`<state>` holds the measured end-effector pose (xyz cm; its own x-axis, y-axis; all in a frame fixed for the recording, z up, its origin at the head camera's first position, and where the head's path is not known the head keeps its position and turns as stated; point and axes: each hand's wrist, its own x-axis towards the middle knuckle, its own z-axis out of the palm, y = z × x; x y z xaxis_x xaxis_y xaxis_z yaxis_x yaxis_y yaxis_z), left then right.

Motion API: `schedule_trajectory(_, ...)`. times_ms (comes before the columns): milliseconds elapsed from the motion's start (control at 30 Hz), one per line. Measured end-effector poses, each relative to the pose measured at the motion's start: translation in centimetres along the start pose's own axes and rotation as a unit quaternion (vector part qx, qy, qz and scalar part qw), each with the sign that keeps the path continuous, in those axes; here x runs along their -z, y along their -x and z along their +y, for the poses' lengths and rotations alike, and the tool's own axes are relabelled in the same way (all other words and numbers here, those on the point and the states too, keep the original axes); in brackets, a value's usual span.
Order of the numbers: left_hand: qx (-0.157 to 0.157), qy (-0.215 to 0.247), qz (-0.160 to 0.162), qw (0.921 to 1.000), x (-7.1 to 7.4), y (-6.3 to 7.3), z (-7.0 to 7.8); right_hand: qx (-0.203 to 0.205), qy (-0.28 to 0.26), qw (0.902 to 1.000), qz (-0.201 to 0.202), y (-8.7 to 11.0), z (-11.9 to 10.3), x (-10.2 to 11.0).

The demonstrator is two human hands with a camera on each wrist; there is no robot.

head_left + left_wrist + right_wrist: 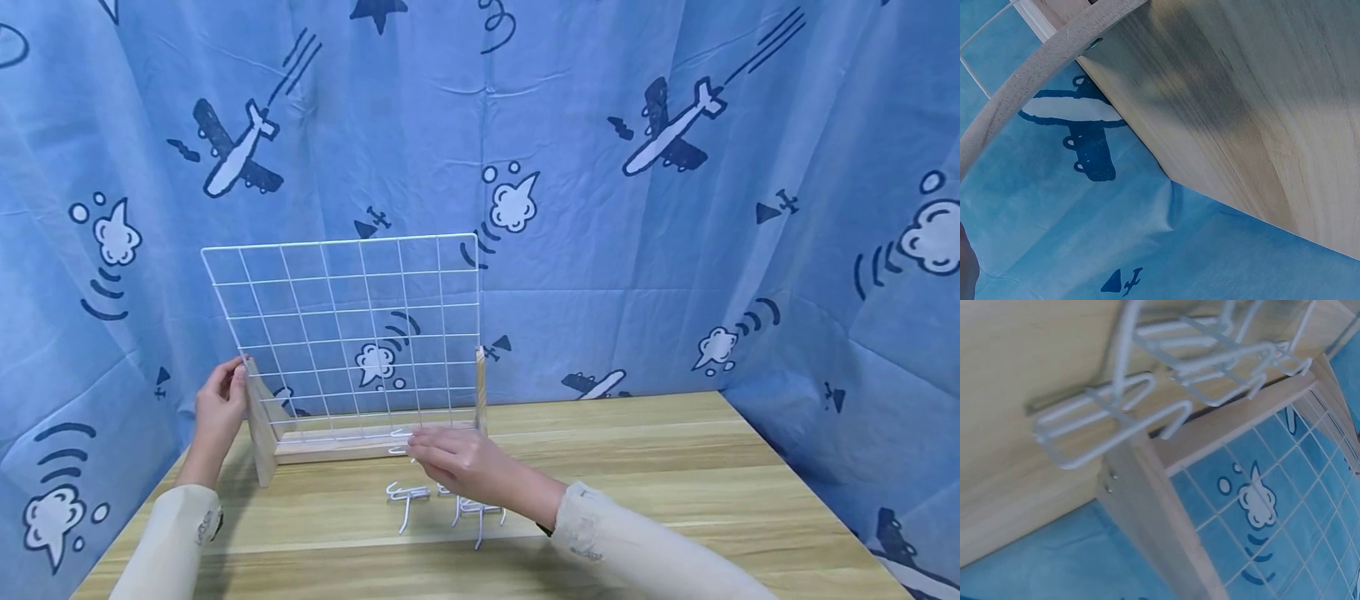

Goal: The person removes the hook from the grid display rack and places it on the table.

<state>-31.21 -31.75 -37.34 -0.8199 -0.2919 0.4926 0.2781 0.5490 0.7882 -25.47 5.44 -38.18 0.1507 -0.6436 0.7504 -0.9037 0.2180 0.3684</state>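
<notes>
A white wire grid panel (341, 342) stands in a pale wooden stand (337, 451) at the left back of the table. My left hand (219, 400) grips the top of the stand's left upright (260, 425), thumb and fingers at the grid's edge. My right hand (465, 460) is in front of the base bar near its right end and pinches a white wire hook (397, 451), whose prongs stick out leftward past the fingertips. Several more white hooks lie below that hand, one of them (407, 496) in plain sight, others (1110, 419) close up in the right wrist view.
The wood-grain table (637, 492) extends to the right of the stand. A blue curtain (570, 250) printed with planes and clouds hangs behind and at both sides. Across the left wrist view runs a pale curved band (1029, 78) that I cannot identify.
</notes>
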Motion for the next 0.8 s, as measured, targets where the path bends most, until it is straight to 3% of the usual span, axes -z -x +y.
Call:
schedule_trajectory(500,0.005,0.000,-0.013,0.9999,0.2,-0.1,0.2,0.018,0.010,0.9954,-0.094,2.7,-1.0,0.8)
schedule_trajectory(800,0.005,0.006,-0.013,0.9999,0.2,-0.2,-0.1,0.037,0.039,0.9914,-0.119,3.5,-1.4,0.8)
